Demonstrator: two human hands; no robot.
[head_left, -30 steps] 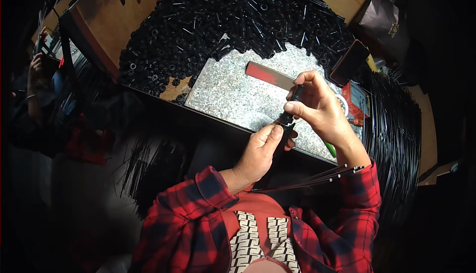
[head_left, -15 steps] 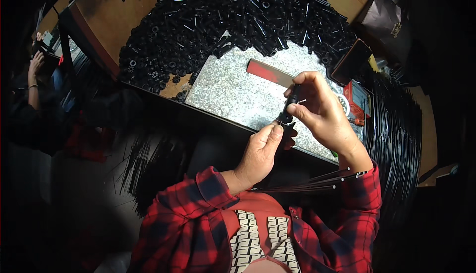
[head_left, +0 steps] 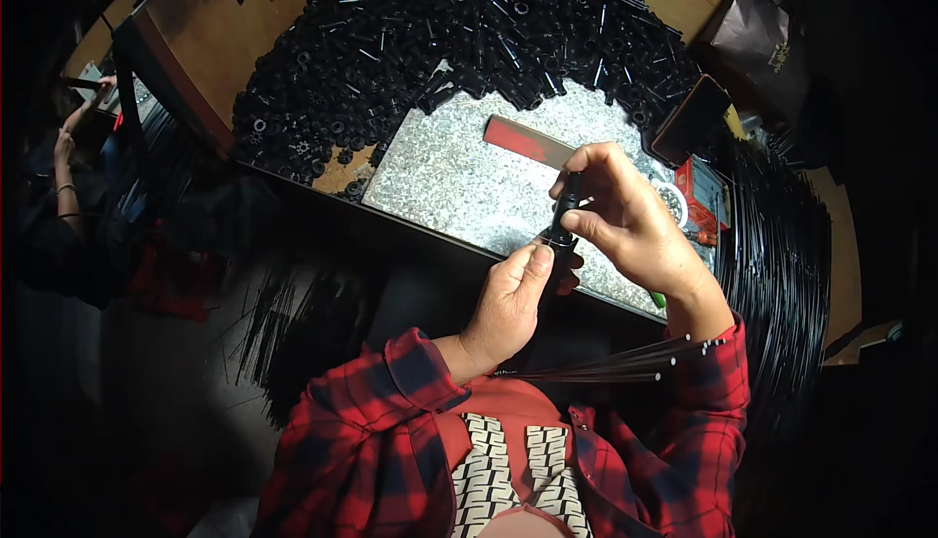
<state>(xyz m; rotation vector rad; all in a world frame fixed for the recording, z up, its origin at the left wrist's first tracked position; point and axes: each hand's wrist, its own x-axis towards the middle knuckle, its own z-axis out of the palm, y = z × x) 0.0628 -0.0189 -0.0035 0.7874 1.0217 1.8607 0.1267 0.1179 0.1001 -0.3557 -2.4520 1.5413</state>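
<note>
Between my two hands, over the front edge of the bench, is a black tubular part [head_left: 567,208]. The fingers and thumb of my right hand [head_left: 640,230] pinch it along its upper length. My left hand [head_left: 510,296] closes around its lower end, thumb on top, and a small pale glint shows by the thumb tip. The lower end is partly hidden by the fingers. Thin black rods [head_left: 606,365] with whitish tips pass beneath my right forearm. Just beyond my hands, a flat red-and-brown bar [head_left: 523,142] lies on the speckled board [head_left: 430,172].
A big heap of black plastic parts [head_left: 391,59] covers the far bench. At the right are a phone-like dark slab [head_left: 692,118], a red box [head_left: 702,191], a white round dish [head_left: 674,204] and bundled black rods [head_left: 772,255]. A co-worker's arm [head_left: 64,162] is at far left.
The black tubular part has turned slightly more upright, and my right hand has shifted a little left with it. At far left, the co-worker's hand has moved up.
</note>
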